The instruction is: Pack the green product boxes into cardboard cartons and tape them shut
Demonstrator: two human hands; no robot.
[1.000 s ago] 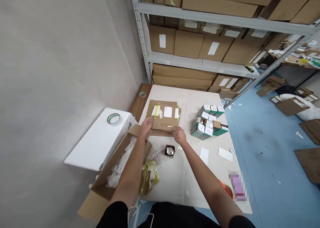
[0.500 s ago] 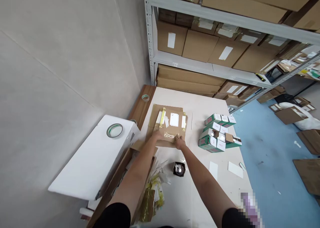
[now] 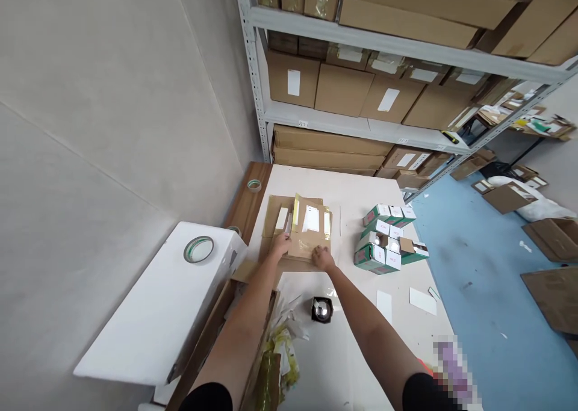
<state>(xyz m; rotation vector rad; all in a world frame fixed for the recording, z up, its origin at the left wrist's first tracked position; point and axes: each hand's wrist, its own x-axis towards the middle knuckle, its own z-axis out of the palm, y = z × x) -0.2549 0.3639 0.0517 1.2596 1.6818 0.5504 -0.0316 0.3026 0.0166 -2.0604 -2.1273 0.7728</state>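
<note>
A stack of flattened cardboard boxes (image 3: 300,248), with yellowish tape and white labels, lies on the white table. My left hand (image 3: 280,244) is closed on the left edge of the top box, which looks slightly raised there. At its lower right corner, the curled fingers of my right hand (image 3: 322,258) grip the same piece. Nearer to me stands a small dark open box (image 3: 322,310) with a shiny silver bulb inside.
Green-and-white cartons (image 3: 383,242) cluster on the table's right. White cards (image 3: 423,301) lie nearer. An open carton (image 3: 217,327) and tape scraps (image 3: 284,351) are at left, beside a white block (image 3: 149,315) bearing a tape roll (image 3: 198,250). Shelving (image 3: 334,116) stands behind.
My left hand has shifted slightly up along the cardboard's left side, and the top box has turned and lifted a little at that edge. The view has swung slightly to the right.
</note>
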